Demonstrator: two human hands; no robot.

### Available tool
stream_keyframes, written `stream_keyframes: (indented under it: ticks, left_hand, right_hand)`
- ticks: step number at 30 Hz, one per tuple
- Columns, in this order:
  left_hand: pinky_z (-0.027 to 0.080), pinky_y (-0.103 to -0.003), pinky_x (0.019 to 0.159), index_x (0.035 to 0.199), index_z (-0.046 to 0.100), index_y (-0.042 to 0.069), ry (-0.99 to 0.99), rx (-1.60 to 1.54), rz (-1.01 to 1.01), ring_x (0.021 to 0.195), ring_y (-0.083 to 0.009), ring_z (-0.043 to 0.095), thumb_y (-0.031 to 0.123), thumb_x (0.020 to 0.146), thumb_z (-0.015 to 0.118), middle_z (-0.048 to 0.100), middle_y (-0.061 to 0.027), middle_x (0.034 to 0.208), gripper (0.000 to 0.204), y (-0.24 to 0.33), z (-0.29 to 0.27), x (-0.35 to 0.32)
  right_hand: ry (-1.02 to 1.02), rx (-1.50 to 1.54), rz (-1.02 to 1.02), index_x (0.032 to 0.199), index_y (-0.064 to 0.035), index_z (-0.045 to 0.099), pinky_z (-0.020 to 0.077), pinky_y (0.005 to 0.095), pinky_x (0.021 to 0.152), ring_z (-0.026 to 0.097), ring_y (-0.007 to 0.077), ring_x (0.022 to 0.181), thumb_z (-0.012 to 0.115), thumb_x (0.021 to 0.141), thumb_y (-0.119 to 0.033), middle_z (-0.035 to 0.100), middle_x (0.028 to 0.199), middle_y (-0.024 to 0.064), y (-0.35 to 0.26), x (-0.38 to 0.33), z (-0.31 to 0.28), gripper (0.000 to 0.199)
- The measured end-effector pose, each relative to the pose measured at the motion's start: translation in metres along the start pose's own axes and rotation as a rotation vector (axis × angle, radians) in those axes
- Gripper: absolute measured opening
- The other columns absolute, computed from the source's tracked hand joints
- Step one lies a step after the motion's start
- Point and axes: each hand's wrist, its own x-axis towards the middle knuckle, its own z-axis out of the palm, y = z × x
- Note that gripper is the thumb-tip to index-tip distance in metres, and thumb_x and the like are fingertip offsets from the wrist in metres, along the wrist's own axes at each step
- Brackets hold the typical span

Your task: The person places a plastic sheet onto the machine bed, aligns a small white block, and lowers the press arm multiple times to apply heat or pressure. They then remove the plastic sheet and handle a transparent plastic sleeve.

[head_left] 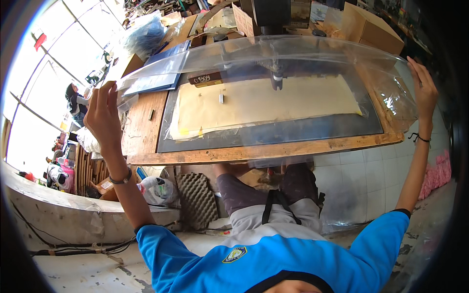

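A wide, clear plastic sheet (337, 52) is stretched across in front of me, raised over the worktable. My left hand (103, 115) pinches its left end, fingers closed. At the far right end, my right hand (423, 90) grips the sheet between thumb and fingers, arm raised. Through the plastic I see a tan rectangular sheet (273, 110) lying on a dark mat (215, 142). A small silvery block (222, 99) rests on the tan sheet, and a brown piece (206, 79) lies at its far edge. Part of the sheet hangs below the table's front edge.
The wooden table edge (264, 153) runs close before my legs. A black machine part (277, 80) reaches down over the tan sheet. Blue flat panels (159, 78) lie at left, a cardboard box (373, 29) stands back right. Another person (75, 105) is at the far left.
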Motion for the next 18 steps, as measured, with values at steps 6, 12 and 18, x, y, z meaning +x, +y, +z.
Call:
stream_keyframes:
  ticks: [6, 12, 18]
  left_hand:
    - [0.047, -0.027, 0.056, 0.110, 0.070, 0.013, 0.005, 0.034, -0.031, 0.059, -0.0121, 0.054, 0.009, 0.084, 0.079, 0.062, -0.0030, 0.079, 0.028, -0.020, 0.001, 0.002]
    - [0.049, -0.027, 0.060, 0.109, 0.069, 0.014, 0.084, 0.009, -0.093, 0.064, -0.0109, 0.058, 0.010, 0.089, 0.075, 0.066, -0.0012, 0.083, 0.021, -0.042, 0.005, -0.001]
    - [0.057, -0.033, 0.080, 0.114, 0.066, 0.010, -0.207, 0.022, -0.267, 0.091, -0.0197, 0.070, 0.012, 0.096, 0.067, 0.072, -0.0061, 0.104, 0.018, -0.056, -0.028, -0.013]
  right_hand:
    - [-0.001, -0.121, -0.010, 0.132, -0.0193, 0.068, 0.0564, 0.0286, 0.082, 0.072, 0.0151, 0.097, 0.063, 0.099, -0.012, 0.074, 0.113, 0.0010, 0.019, 0.010, 0.010, 0.034]
    - [0.070, -0.077, 0.023, 0.132, -0.0182, 0.068, 0.0558, 0.0274, 0.090, 0.071, 0.0145, 0.105, 0.062, 0.100, -0.013, 0.074, 0.120, 0.0019, 0.033, 0.014, 0.008, 0.033]
    - [0.122, 0.151, 0.066, 0.131, -0.0174, 0.069, 0.0564, 0.0260, 0.087, 0.071, 0.0121, 0.107, 0.062, 0.100, -0.013, 0.075, 0.117, 0.0040, 0.015, 0.016, -0.003, 0.032]
